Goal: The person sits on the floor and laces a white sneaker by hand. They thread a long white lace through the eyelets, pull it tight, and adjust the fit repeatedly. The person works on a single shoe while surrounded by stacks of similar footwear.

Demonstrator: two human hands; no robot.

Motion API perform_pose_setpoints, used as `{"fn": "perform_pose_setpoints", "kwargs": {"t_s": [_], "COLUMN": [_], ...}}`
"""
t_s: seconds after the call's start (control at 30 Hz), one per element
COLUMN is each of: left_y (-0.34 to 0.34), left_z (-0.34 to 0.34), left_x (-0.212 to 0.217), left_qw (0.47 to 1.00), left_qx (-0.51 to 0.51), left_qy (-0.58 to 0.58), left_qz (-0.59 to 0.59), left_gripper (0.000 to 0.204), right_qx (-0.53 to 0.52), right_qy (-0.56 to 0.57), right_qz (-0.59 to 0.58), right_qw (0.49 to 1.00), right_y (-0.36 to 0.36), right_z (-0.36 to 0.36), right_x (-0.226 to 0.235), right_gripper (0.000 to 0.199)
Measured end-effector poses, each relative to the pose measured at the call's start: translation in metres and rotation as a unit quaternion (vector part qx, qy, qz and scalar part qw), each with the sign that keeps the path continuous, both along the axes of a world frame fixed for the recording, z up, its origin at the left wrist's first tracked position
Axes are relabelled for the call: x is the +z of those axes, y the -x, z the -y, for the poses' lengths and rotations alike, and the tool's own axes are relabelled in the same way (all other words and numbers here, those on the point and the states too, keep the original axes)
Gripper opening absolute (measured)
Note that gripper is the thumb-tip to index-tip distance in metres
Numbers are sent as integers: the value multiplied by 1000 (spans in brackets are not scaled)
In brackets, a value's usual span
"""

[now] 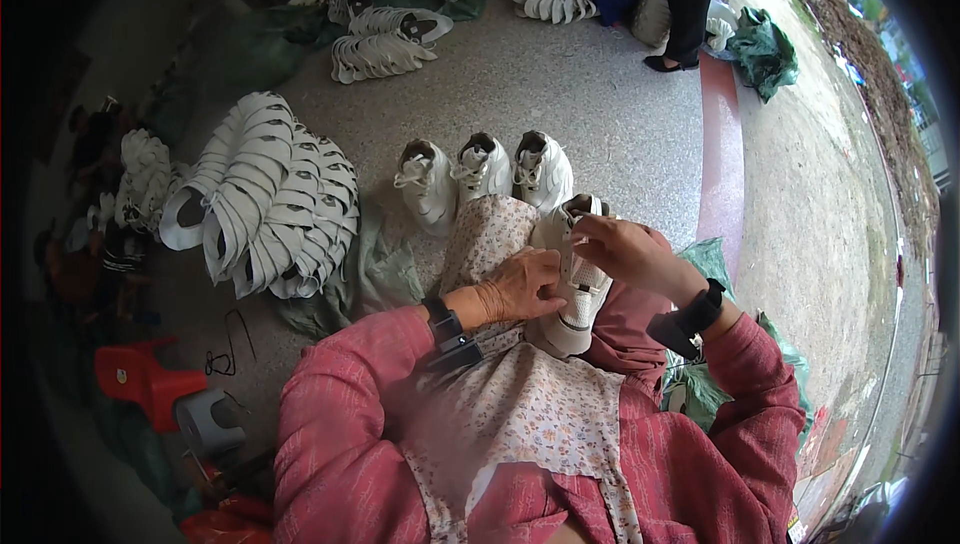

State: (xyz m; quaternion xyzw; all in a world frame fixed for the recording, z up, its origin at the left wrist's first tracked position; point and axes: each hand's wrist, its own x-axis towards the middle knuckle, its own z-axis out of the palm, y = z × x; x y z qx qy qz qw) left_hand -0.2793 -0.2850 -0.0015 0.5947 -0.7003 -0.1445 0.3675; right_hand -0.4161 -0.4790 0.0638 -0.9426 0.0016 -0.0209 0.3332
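A white sneaker (568, 334) with mesh panels lies across my lap, its toe toward me and its dark-lined opening away. My left hand (522, 286) is closed at the shoe's left side, thumb and forefinger pinched together over the lacing area. From the right, my right hand (632, 256) reaches over the shoe near its opening, fingers bent and pinched. Whatever thin thing the fingertips hold is too small to make out. Just beyond my knees, three white sneakers stand in a row: a left one (428, 192), a middle one (484, 172) and a right one (546, 174), with laces showing.
To the left rises a big stack of white shoe uppers (275, 194) beside green sacking (385, 269). A red stool (150, 379) and a grey stool (212, 422) stand lower left. More uppers (385, 49) lie farther off. A person's dark-trousered leg (690, 9) stands at the back right.
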Motion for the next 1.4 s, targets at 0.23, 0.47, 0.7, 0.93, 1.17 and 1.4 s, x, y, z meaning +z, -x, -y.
{"fn": "perform_pose_setpoints", "kwargs": {"t_s": [0.23, 0.47, 0.7, 0.93, 1.17, 1.4], "left_y": [-7, 0, 0, 4, -2, -15], "left_z": [0, 4, 5, 5, 10, 17], "left_x": [9, 8, 6, 16, 35, 37], "left_qw": [999, 999, 995, 997, 997, 989], "left_qx": [-13, 11, 0, -17, -61, -113], "left_qy": [-4, 38, 47, -5, -39, 55], "left_qz": [-39, 16, 88, 82, -15, 75], "left_gripper": [25, 23, 20, 15, 22, 21], "right_qx": [-109, -96, -139, -99, -77, -126], "right_qy": [-184, -194, -189, -125, -133, -236], "right_qz": [-80, -77, -53, -9, -18, -49], "right_qw": [974, 973, 971, 987, 988, 962], "right_y": [20, 43, 38, 34, 34, 33], "right_z": [-6, -30, -34, -30, -27, -23], "right_x": [9, -17, -9, -16, -15, -15], "right_gripper": [18, 18, 16, 15, 16, 22]}}
